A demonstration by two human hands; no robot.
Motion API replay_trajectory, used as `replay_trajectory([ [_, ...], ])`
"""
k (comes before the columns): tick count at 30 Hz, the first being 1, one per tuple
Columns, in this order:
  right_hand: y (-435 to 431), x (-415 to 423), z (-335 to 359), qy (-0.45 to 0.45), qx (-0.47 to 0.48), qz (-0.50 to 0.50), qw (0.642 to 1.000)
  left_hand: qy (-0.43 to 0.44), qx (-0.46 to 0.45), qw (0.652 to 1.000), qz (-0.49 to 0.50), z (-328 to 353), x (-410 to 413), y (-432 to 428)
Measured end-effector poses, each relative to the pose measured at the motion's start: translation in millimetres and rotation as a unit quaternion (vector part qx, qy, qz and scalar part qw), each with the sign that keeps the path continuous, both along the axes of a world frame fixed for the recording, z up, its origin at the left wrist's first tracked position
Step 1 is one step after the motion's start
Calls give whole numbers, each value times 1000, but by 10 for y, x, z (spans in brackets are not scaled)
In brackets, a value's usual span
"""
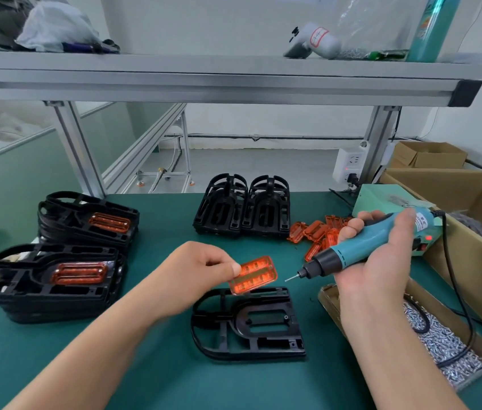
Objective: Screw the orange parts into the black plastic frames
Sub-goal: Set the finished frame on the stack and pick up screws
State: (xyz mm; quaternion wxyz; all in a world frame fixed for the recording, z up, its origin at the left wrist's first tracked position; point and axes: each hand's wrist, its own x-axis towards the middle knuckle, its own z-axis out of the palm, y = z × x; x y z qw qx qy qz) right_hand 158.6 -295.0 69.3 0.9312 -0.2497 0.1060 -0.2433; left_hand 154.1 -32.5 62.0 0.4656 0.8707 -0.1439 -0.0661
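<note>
A bare black plastic frame lies flat on the green mat in front of me, its rectangular opening unfilled. My left hand pinches an orange part by its left end, held just above the frame's far edge. My right hand grips a teal electric screwdriver, its bit pointing left and down toward the orange part. A pile of loose orange parts lies behind the screwdriver.
Two stacks of black frames fitted with orange parts stand at the left. Bare frames stand upright at the back. A cardboard tray of screws lies at the right, crossed by the screwdriver's cord. Cardboard boxes line the right edge.
</note>
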Motion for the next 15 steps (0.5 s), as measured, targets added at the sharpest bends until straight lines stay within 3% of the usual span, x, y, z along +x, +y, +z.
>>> replay_trajectory([
  [7, 46, -7, -34, -5, -19, 11, 1000, 23, 0, 1000, -19, 40, -121, 16],
  [15, 123, -41, -37, -10, -41, 18, 999, -22, 27, 999, -12, 61, -175, 13],
])
